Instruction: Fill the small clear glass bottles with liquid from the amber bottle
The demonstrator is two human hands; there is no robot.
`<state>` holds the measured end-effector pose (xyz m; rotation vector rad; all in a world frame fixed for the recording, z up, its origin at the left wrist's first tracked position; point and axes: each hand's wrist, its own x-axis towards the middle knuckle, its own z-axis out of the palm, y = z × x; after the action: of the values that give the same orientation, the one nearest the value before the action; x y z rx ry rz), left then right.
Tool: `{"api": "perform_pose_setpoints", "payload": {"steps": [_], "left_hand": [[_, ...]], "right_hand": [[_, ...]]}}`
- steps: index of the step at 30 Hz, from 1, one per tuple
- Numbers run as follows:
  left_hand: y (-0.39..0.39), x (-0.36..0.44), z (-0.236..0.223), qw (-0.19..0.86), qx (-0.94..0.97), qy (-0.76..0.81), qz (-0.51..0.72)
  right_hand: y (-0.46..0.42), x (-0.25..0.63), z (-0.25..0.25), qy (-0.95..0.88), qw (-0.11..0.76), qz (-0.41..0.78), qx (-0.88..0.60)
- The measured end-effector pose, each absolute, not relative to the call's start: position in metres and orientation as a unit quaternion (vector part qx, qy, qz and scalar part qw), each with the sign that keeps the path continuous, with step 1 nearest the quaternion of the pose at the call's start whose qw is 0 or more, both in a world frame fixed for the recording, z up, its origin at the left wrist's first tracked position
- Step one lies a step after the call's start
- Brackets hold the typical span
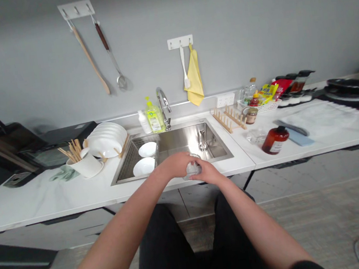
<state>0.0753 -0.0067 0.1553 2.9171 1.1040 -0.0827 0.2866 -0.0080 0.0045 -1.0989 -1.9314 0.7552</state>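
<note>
At the front edge of the sink [196,134], my two hands meet around a small clear glass container [191,169]. My left hand [180,164] closes on its upper left side. From the right, my right hand [208,171] grips it with thumb and fingers. The fingers cover much of the container, so its full shape and any contents cannot be made out. Left of the hands, two white bowls [144,166] sit in a dark drain basket [132,150] in the sink. The chrome faucet [164,105] stands behind the basin.
Green dish soap [155,118] and a white bottle [144,122] stand behind the sink. Racked plates [107,137] and a utensil-filled white holder [86,164] are left. On the right are a wooden rack [228,119], an amber bottle [275,140] and a blue cloth [299,136].
</note>
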Motion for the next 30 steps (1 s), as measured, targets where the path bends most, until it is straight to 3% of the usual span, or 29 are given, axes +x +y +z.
{"api": "perform_pose_setpoints", "payload": {"steps": [3, 7, 26, 30], "left_hand": [[-0.009, 0.077, 0.156, 0.019, 0.943, 0.332, -0.008], [-0.009, 0.082, 0.156, -0.017, 0.906, 0.423, -0.026], [0.002, 0.077, 0.162, 0.006, 0.941, 0.337, -0.039], [0.003, 0.057, 0.147, 0.022, 0.941, 0.332, 0.066]], "right_hand": [[-0.007, 0.287, 0.004, -0.762, 0.385, 0.297, -0.428], [-0.008, 0.287, 0.004, -0.759, 0.396, 0.303, -0.419], [-0.005, 0.289, 0.000, -0.757, 0.390, 0.321, -0.415], [-0.006, 0.287, -0.001, -0.747, 0.408, 0.323, -0.414]]}}
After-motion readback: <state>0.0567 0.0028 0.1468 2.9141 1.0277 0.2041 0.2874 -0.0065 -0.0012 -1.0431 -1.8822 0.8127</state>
